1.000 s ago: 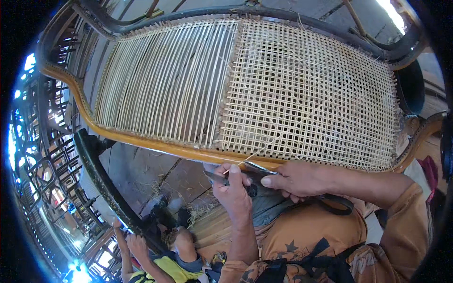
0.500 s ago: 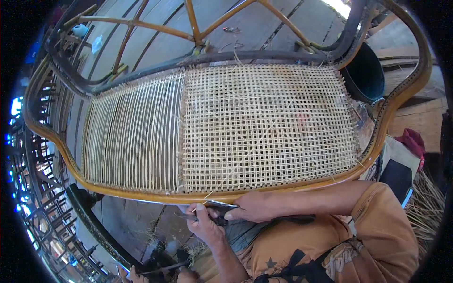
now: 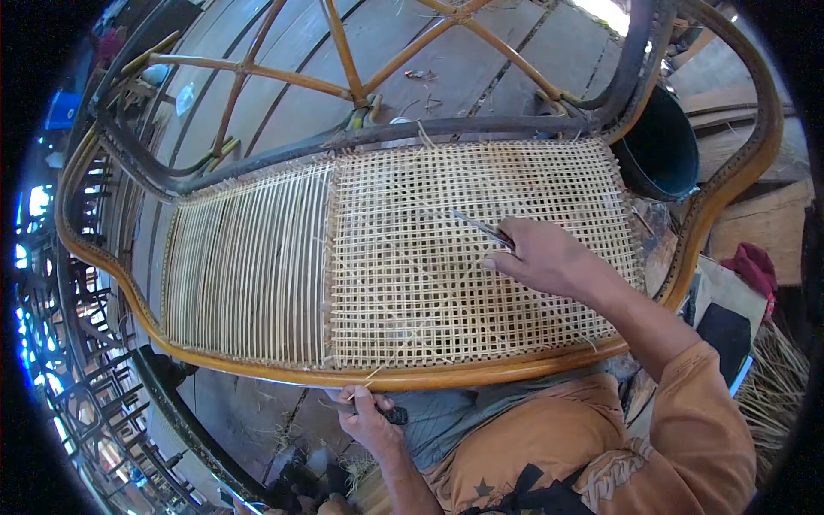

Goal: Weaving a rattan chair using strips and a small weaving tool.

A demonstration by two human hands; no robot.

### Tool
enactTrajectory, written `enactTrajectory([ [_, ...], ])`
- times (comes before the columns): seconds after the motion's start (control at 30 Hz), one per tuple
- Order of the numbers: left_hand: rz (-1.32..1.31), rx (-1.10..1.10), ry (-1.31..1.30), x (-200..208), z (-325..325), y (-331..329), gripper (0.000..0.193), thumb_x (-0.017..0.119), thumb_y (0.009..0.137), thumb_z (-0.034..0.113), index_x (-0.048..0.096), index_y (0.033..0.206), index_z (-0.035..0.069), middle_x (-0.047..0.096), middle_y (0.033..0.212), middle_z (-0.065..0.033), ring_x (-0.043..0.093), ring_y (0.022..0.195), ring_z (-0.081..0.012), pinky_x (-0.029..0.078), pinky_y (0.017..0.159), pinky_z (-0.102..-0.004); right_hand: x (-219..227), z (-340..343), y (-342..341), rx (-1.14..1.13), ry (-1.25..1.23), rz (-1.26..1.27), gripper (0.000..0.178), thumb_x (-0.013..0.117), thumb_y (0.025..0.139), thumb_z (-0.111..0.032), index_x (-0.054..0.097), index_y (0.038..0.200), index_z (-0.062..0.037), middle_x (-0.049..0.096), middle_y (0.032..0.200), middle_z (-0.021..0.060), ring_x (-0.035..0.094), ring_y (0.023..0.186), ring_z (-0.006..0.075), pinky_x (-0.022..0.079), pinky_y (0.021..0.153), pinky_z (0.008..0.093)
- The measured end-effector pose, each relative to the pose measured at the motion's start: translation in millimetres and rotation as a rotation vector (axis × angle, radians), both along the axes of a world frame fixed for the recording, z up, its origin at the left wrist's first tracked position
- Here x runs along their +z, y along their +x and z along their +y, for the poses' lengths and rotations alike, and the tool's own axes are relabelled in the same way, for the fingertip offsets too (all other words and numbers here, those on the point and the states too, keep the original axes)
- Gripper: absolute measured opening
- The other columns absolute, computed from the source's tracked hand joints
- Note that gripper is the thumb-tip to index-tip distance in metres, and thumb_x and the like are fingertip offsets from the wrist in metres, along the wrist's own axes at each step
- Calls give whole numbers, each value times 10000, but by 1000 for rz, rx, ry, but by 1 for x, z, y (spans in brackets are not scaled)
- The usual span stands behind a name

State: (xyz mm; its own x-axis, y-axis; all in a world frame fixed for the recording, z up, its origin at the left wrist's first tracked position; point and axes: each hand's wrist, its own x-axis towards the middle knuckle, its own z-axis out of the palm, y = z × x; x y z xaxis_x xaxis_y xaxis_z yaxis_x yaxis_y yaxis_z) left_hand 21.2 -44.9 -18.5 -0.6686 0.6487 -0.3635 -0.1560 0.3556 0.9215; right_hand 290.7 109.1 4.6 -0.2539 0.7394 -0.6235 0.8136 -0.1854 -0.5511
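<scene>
A rattan seat frame (image 3: pixel 532 369) lies in front of me. Its right section is woven cane mesh (image 3: pixel 403 300), and its left section carries only parallel cane strands (image 3: pixel 249 266). Over the mesh, my right hand (image 3: pixel 549 257) grips a slim pointed metal tool (image 3: pixel 481 225), its tip directed left at the weave. Just below the front rail, my left hand (image 3: pixel 371 422) pinches the end of a pale cane strand (image 3: pixel 372 375). A dark-handled object (image 3: pixel 395 415) also sits in that hand; its kind is partly hidden by the fingers.
Rattan struts (image 3: pixel 343 51) cross behind the seat over a plank floor. A dark bucket (image 3: pixel 661 142) stands at the back right. Bundled cane strands (image 3: pixel 777 386) and a dark red cloth (image 3: pixel 749 268) lie to the right. Furniture frames (image 3: pixel 77 343) crowd the left side.
My right hand has lifted away from beside the left hand at the front rail and moved up and right over the mesh with the metal tool. The left hand stays near the rail.
</scene>
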Motion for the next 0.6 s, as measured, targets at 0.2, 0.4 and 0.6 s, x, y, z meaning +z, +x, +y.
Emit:
enactTrajectory([
  [0.2, -251, -102, -156, 12, -25, 11, 61, 503, 831, 57, 498, 875, 14, 513, 644, -60, 464, 448, -117, 430, 439, -250, 29, -70, 70, -309, 141, -26, 474, 573, 822, -375, 525, 1054, 35, 577, 928, 241, 580, 852, 362, 456, 761, 406],
  [0.4, -362, -364, -424, 13, -54, 51, 190, 505, 866, 94, 466, 1030, 5, 590, 952, -143, 459, 438, -113, 434, 428, -260, 63, -186, 167, -930, 418, -99, 459, 565, 830, -288, 484, 1168, 10, 577, 1020, 204, 580, 922, 291, 444, 808, 356],
  [0.6, -567, -153, -354, -8, -37, 68, 239, 550, 874, 231, 471, 990, 38, 551, 735, -79, 436, 435, -127, 420, 420, -298, 9, -283, 182, -1025, 13, -405, 503, 578, 807, -268, 464, 1215, 3, 581, 1012, 219, 566, 951, 338, 426, 843, 374],
])
